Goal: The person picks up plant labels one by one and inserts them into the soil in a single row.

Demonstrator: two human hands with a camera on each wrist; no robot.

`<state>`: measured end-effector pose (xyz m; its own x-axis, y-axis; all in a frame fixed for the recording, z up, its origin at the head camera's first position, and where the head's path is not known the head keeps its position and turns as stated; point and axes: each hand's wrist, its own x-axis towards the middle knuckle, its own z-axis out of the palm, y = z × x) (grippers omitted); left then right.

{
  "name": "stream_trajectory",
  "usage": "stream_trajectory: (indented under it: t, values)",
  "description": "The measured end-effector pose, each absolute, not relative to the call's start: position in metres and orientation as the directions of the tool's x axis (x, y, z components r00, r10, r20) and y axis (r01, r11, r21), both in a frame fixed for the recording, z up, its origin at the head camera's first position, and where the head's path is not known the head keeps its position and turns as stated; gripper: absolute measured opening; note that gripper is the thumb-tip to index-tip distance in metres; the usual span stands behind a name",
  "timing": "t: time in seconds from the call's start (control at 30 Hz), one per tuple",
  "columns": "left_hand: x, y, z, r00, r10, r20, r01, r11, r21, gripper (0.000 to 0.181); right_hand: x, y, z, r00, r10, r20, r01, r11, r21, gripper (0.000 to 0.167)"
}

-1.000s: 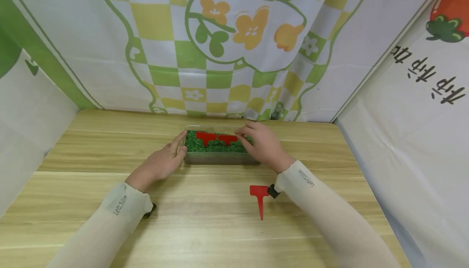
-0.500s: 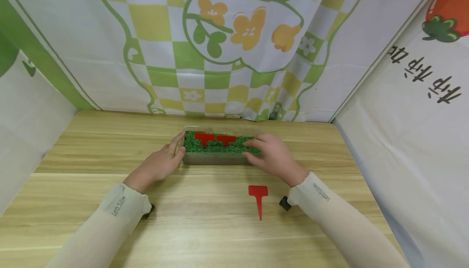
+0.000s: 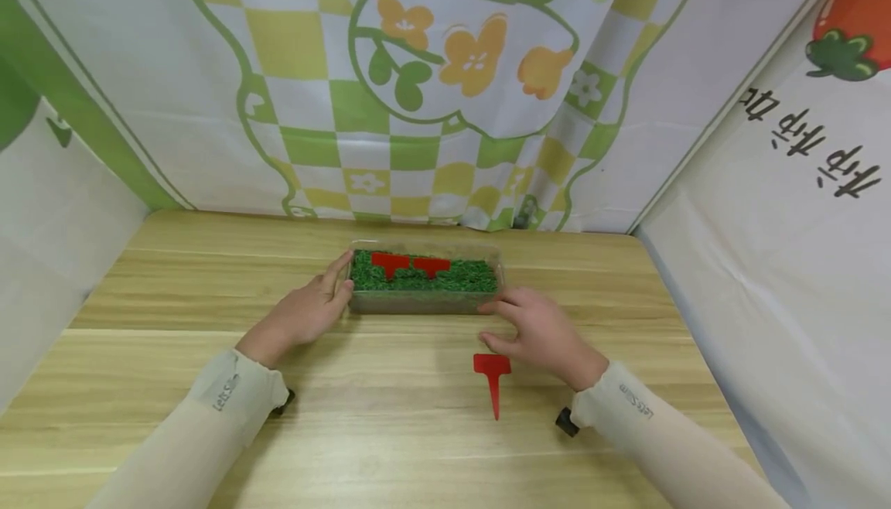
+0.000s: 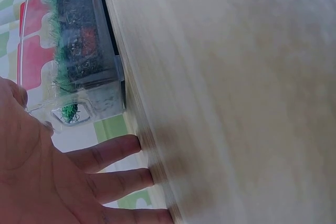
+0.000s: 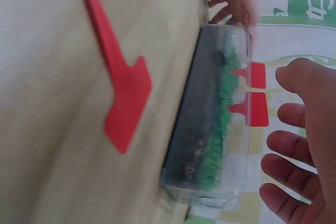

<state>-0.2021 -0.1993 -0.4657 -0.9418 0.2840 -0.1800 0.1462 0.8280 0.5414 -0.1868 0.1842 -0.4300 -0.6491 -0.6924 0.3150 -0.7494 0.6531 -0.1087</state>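
A clear plastic box [image 3: 418, 304] filled with green grass [image 3: 466, 275] stands lengthwise near the table's back. Two red T-shaped plant labels stand upright in it, side by side: a left plant label [image 3: 390, 262] and a right plant label [image 3: 431, 265]. My left hand [image 3: 306, 309] touches the box's left end, its other fingers [image 4: 113, 153] straight and spread down to the table. The right hand [image 3: 539, 331], holding nothing, hovers off the box's front right corner with loosely bent fingers. Just below its thumb lies a third red plant label [image 3: 492, 374], stem toward me.
The box stands on a wood-grain table [image 3: 376, 416]. Behind it hangs a checked, flower-patterned curtain [image 3: 418, 145]. White sheets with printed drawings close off both sides, the right sheet [image 3: 780, 261] among them.
My right hand has left the grass beside the right plant label. It has moved right and toward me, nearer the loose plant label. The left hand has stayed at the box.
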Motion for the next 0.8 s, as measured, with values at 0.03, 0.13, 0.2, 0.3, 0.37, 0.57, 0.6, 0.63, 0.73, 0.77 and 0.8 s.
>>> stream_trajectory:
  t: [0.03, 0.13, 0.2, 0.3, 0.37, 0.57, 0.6, 0.63, 0.73, 0.77, 0.8]
  values:
    - [-0.202, -0.2, -0.466, -0.942, 0.282, -0.181, 0.144, 0.828, 0.541, 0.065, -0.184, 0.185, -0.431, -0.65, -0.695, 0.309, -0.75, 0.651, -0.113, 0.034]
    - [-0.202, -0.2, -0.466, -0.944, 0.279, -0.179, 0.143, 0.831, 0.538, 0.065, -0.179, 0.186, -0.435, -0.641, -0.706, 0.3, -0.758, 0.644, -0.104, 0.035]
    - [-0.201, -0.2, -0.466, -0.945, 0.276, -0.177, 0.142, 0.831, 0.538, 0.065, -0.175, 0.187, -0.437, -0.637, -0.712, 0.295, -0.761, 0.641, -0.1, 0.035]
    - [-0.201, -0.2, -0.466, -0.946, 0.274, -0.173, 0.142, 0.831, 0.538, 0.065, -0.168, 0.189, -0.442, -0.642, -0.718, 0.269, -0.76, 0.642, -0.097, 0.039]
    - [-0.2, -0.199, -0.465, -0.946, 0.275, -0.171, 0.143, 0.83, 0.54, 0.064, -0.164, 0.19, -0.444, -0.661, -0.715, 0.23, -0.746, 0.659, -0.097, 0.042]
    - [-0.2, -0.198, -0.465, -0.947, 0.274, -0.165, 0.146, 0.828, 0.541, 0.064, -0.154, 0.193, -0.45, -0.725, -0.685, 0.069, -0.688, 0.716, -0.121, 0.051]
    - [-0.2, -0.198, -0.465, -0.948, 0.274, -0.164, 0.146, 0.829, 0.541, 0.064, -0.153, 0.194, -0.451, -0.729, -0.683, 0.044, -0.682, 0.719, -0.133, 0.054]
    - [-0.201, -0.199, -0.465, -0.948, 0.273, -0.164, 0.146, 0.829, 0.54, 0.064, -0.152, 0.195, -0.452, -0.731, -0.682, 0.021, -0.677, 0.722, -0.141, 0.057]
    - [-0.201, -0.199, -0.466, -0.947, 0.274, -0.165, 0.146, 0.829, 0.539, 0.064, -0.151, 0.199, -0.457, -0.735, -0.677, -0.037, -0.665, 0.73, -0.158, 0.07]
    - [-0.202, -0.199, -0.466, -0.947, 0.274, -0.165, 0.146, 0.83, 0.539, 0.064, -0.15, 0.2, -0.459, -0.736, -0.675, -0.052, -0.661, 0.733, -0.16, 0.074]
    - [-0.202, -0.198, -0.466, -0.947, 0.275, -0.165, 0.147, 0.829, 0.539, 0.064, -0.15, 0.201, -0.46, -0.737, -0.673, -0.064, -0.657, 0.735, -0.165, 0.078]
